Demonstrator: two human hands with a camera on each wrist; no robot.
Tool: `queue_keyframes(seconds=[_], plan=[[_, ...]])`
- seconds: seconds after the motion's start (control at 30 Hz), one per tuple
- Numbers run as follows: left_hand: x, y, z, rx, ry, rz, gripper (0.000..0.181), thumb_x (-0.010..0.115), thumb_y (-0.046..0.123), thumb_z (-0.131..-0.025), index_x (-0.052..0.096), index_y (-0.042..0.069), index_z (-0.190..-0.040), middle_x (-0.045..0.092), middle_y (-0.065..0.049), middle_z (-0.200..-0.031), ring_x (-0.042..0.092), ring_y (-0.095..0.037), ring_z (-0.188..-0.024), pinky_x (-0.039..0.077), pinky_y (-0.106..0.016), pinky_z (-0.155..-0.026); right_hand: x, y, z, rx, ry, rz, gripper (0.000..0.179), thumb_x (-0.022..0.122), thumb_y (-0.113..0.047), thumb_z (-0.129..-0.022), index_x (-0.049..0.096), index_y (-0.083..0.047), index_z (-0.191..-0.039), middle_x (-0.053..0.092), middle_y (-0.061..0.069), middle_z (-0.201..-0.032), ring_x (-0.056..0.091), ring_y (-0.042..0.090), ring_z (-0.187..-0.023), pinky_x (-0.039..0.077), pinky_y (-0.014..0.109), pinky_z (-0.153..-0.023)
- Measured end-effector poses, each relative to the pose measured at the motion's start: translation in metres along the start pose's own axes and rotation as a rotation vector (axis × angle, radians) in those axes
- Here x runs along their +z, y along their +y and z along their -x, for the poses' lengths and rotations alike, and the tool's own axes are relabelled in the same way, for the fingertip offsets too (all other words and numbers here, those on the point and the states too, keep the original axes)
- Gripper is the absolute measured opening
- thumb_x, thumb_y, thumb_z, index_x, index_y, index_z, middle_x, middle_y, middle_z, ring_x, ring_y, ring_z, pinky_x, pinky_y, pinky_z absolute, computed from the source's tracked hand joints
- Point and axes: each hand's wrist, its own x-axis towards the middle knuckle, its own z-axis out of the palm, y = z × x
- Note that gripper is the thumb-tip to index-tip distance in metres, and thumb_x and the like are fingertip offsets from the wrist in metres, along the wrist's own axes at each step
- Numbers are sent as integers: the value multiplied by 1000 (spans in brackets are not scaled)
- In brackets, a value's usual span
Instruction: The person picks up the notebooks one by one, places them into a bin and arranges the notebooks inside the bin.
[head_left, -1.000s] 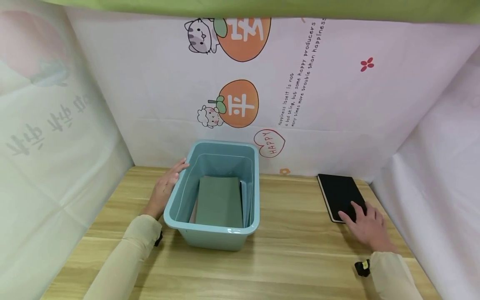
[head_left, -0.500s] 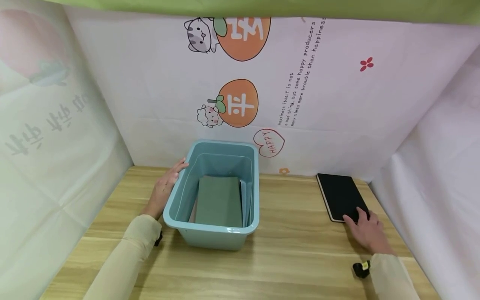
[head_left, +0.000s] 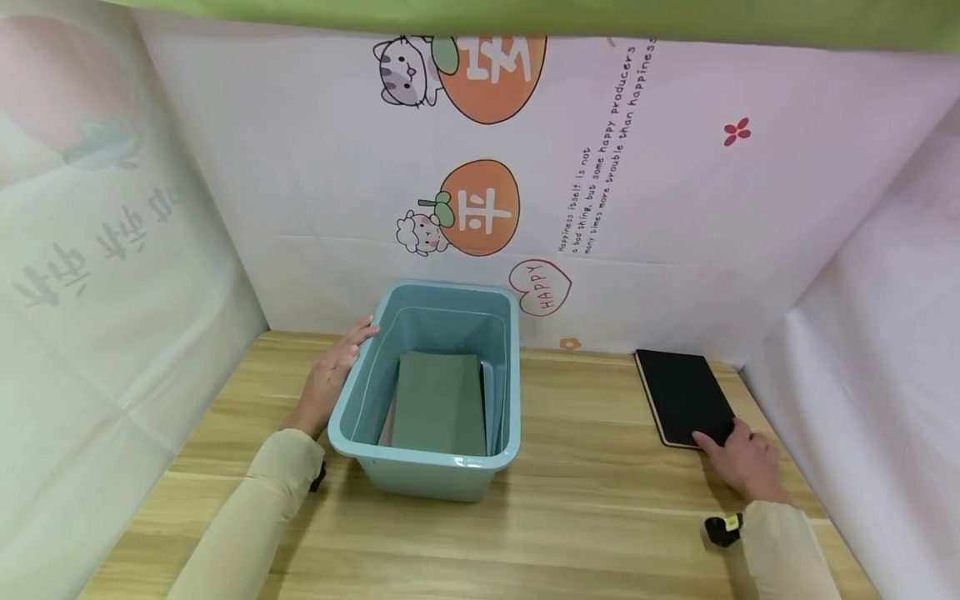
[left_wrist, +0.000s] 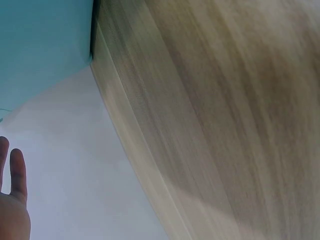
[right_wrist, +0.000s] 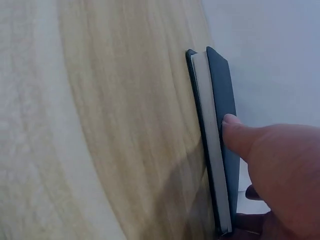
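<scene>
A black notebook (head_left: 682, 392) lies flat on the table at the right, near the back wall. My right hand (head_left: 748, 461) grips its near right corner. In the right wrist view the thumb presses on the black cover of the notebook (right_wrist: 220, 82), and other fingers curl at its edge, partly hidden. At the left stands a blue plastic bin (head_left: 423, 481). Inside it lies a grey-green book (head_left: 438, 404), with other flat items partly covered beneath and beside it. My left hand (head_left: 325, 383) rests along the bin's left side with its fingers stretched out.
The wooden table (head_left: 585, 500) carries both the bin and the notebook. White printed cloth (head_left: 645, 300) hangs behind and at both sides. A green cloth strip (head_left: 480, 21) crosses the top of the head view.
My right hand has slid from over the notebook's cover back to its near right corner and taken a grip there. The left hand and the bin have stayed put.
</scene>
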Motion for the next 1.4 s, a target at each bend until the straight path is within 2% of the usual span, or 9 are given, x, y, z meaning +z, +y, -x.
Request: queue_keyframes(seconds=[0.23, 0.37, 0.5, 0.63, 0.77, 0.9, 0.97, 1.4], plan=[[-1, 0, 0, -7, -9, -5, 44, 28, 33, -113, 47, 36, -152, 33, 15, -166, 29, -21, -156, 28, -61, -122, 0, -2, -3, 92, 13, -40, 116, 44, -74, -95, 10, 21, -152, 15, 62, -140, 22, 76, -124, 27, 78, -102], [-2, -2, -1, 5, -2, -6, 43, 28, 31, -113, 48, 35, -152, 34, 14, -166, 29, -21, -156, 28, -61, -122, 1, -1, -5, 74, 70, -33, 115, 49, -72, -94, 14, 21, -151, 18, 61, -139, 25, 74, -123, 28, 78, -102], [-2, -3, -1, 8, 3, -12, 43, 28, 31, -113, 48, 35, -152, 34, 13, -166, 30, -21, -156, 28, -61, -122, 0, -5, -2, 48, 136, -70, 112, 58, -65, -94, 18, 23, -149, 20, 59, -136, 26, 69, -122, 32, 76, -99], [-2, -2, -1, 1, 6, -6, 43, 28, 31, -113, 48, 36, -152, 34, 13, -166, 30, -20, -156, 28, -59, -122, -4, -12, -1, 82, 149, -113, 113, 66, -62, -91, 19, 22, -149, 20, 58, -137, 22, 67, -127, 34, 75, -100], [-2, -4, -1, -1, 5, -5, 43, 28, 31, -113, 48, 36, -152, 34, 14, -166, 30, -19, -156, 28, -59, -122, -7, -14, -2, 120, 123, -94, 115, 68, -62, -89, 18, 22, -151, 24, 58, -142, 25, 69, -130, 30, 74, -105], [-2, -5, -1, 6, -1, -4, 43, 28, 30, -113, 48, 34, -152, 34, 13, -166, 30, -21, -156, 29, -61, -121, -7, -11, -3, 118, 123, -69, 117, 68, -64, -88, 20, 23, -150, 31, 55, -142, 35, 69, -127, 31, 74, -107], [-1, -4, -1, 4, -2, 2, 43, 29, 31, -113, 48, 34, -152, 34, 13, -166, 30, -21, -156, 29, -61, -121, -7, -10, -3, 111, 134, -82, 118, 69, -64, -87, 21, 23, -150, 32, 54, -142, 35, 68, -127, 32, 74, -107], [-1, -6, -2, 3, -8, -10, 43, 29, 33, -113, 47, 37, -152, 34, 13, -166, 29, -22, -157, 29, -63, -121, -16, -24, 2, 126, 176, -207, 103, 67, -47, -95, 17, 23, -151, 25, 51, -148, 19, 64, -138, 30, 70, -111]])
